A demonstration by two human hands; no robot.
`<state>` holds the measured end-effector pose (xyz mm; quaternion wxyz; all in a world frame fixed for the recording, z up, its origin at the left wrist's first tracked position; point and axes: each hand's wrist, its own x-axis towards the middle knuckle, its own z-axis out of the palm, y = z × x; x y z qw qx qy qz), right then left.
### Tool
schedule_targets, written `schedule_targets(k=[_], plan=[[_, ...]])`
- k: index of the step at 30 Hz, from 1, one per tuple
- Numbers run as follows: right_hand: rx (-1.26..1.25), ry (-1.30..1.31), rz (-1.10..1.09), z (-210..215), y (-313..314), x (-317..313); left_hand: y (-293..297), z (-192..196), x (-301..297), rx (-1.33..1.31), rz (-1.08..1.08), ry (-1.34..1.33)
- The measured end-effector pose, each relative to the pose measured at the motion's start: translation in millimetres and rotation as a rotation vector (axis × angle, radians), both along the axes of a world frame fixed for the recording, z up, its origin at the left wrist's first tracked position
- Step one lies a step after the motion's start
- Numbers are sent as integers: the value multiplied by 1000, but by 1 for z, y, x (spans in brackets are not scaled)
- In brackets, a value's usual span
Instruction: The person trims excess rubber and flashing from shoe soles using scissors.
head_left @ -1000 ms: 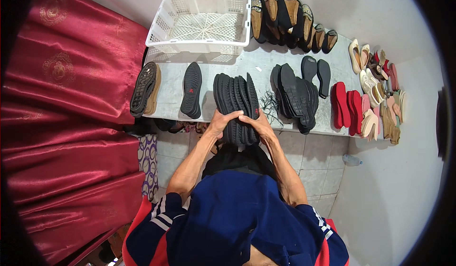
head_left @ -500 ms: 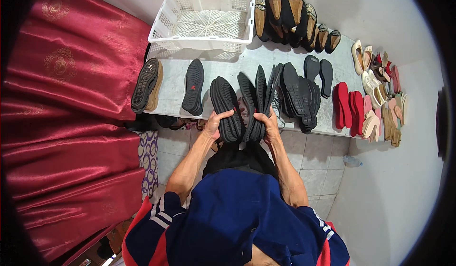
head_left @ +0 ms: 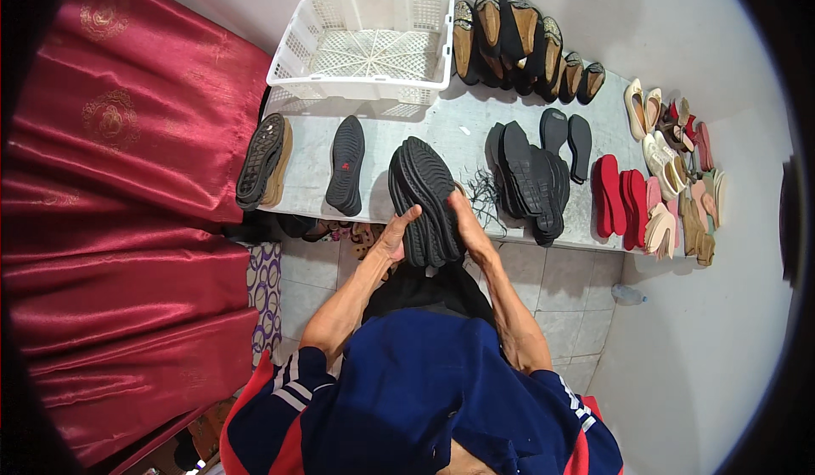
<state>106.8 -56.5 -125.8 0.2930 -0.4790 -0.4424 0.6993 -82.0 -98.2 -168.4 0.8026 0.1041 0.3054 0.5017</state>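
Between my hands, at the table's near edge, is a stack of black shoe soles (head_left: 424, 195) pressed together, toes pointing away from me. My left hand (head_left: 396, 236) grips its left side, thumb on top. Against the right side my right hand (head_left: 467, 224) is closed, its fingers partly hidden behind the stack. One pair of black soles with a small red mark (head_left: 345, 165) lies to the left. To the right, a heap of black soles (head_left: 532, 182) rests on the table, and some loose black strands (head_left: 482, 195) lie beside it.
A white plastic basket (head_left: 365, 89) stands at the back of the table (head_left: 306, 182). Black shoes (head_left: 518, 38) line the back. Red soles (head_left: 608, 195), pale shoes (head_left: 662, 165) and beige pieces (head_left: 659, 230) sit at the right. Black and tan soles (head_left: 260, 161) lie far left, near a red curtain (head_left: 136, 178).
The soles that were fanned out in two groups between my hands are now brought together in one stack. My right hand has moved left, toward my left hand.
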Motion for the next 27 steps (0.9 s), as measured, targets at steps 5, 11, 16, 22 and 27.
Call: schedule_targets(k=[5, 11, 16, 22, 27], plan=[[19, 122, 116, 28, 15, -18, 9, 7, -12, 200, 59, 410], [242, -31, 189, 12, 62, -29, 60, 41, -54, 483, -133, 809], [342, -101, 228, -24, 67, -67, 56, 4, -84, 411, -142, 900], [459, -230, 173, -50, 73, -62, 62, 9, -69, 373, -302, 1286], [399, -77, 21, 47, 48, -64, 37, 42, -64, 578, -30, 867]])
